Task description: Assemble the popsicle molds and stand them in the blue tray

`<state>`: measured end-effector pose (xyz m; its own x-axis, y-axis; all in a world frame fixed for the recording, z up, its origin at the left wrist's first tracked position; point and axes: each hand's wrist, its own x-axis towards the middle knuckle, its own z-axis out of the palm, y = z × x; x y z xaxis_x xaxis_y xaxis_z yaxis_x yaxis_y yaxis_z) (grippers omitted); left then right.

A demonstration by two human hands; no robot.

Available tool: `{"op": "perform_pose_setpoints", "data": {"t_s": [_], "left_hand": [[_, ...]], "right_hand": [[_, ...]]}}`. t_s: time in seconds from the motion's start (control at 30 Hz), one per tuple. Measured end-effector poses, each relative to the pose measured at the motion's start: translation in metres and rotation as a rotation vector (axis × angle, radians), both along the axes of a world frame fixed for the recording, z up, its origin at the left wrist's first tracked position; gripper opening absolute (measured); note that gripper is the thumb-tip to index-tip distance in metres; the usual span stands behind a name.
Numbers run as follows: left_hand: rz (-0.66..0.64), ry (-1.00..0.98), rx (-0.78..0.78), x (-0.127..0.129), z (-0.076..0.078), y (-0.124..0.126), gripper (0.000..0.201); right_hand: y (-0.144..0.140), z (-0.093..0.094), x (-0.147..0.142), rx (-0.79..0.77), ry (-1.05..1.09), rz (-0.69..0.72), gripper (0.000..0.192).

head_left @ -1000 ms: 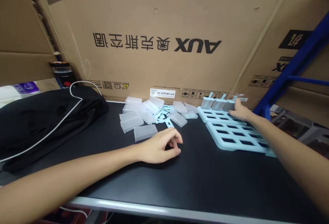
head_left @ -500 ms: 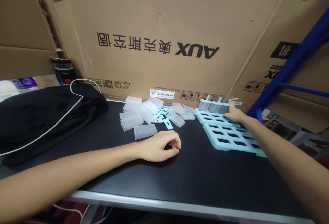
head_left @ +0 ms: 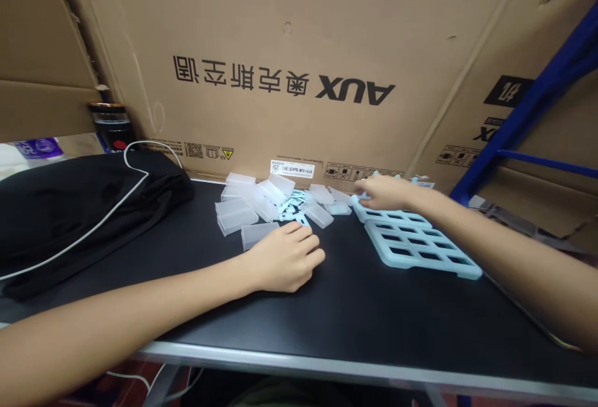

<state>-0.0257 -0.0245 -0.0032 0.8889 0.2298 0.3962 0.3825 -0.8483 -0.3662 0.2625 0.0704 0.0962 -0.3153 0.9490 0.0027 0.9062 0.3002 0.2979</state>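
Note:
My left hand (head_left: 284, 258) lies palm down on the black table, fingers curled, its fingertips at the near edge of a pile of translucent plastic moulds (head_left: 243, 214) and small light-blue sticks (head_left: 292, 209). Nothing shows inside it. My right hand (head_left: 385, 192) reaches across the far left corner of a light-blue grid tray (head_left: 420, 251) and covers the moulds standing in the tray's back row. Its fingertips point left toward the loose moulds (head_left: 339, 207). Whether it grips anything is hidden.
A black cloth bundle (head_left: 70, 214) with a white cable (head_left: 96, 223) fills the left of the table, with a dark bottle (head_left: 112, 126) behind it. A big AUX cardboard box (head_left: 289, 33) walls the back. A blue shelf post (head_left: 527, 114) stands at right. The table's metal front edge (head_left: 327, 368) is near.
My right hand has slid left along the tray's back row, from its right end to its left corner. My left hand has moved forward to the pile and its fingers have closed down.

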Motion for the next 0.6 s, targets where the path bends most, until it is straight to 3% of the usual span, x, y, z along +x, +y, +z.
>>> {"op": "perform_pose_setpoints", "data": {"t_s": [0.13,0.4,0.5,0.6], "left_hand": [[0.059,-0.01,-0.008,-0.001,-0.002,0.002,0.019],[-0.035,0.031,-0.039,-0.002,-0.007,0.005,0.017],[-0.047,0.034,-0.043,-0.002,-0.008,0.006,0.017],[-0.059,0.024,-0.046,-0.002,-0.01,0.007,0.017]], "right_hand": [[0.005,-0.034,-0.039,-0.173,-0.159,0.092,0.052],[0.011,-0.052,-0.028,-0.229,0.015,0.194,0.05],[0.011,-0.042,-0.027,-0.291,0.058,0.132,0.056],[0.016,-0.01,-0.032,-0.276,0.02,0.114,0.058]]}}
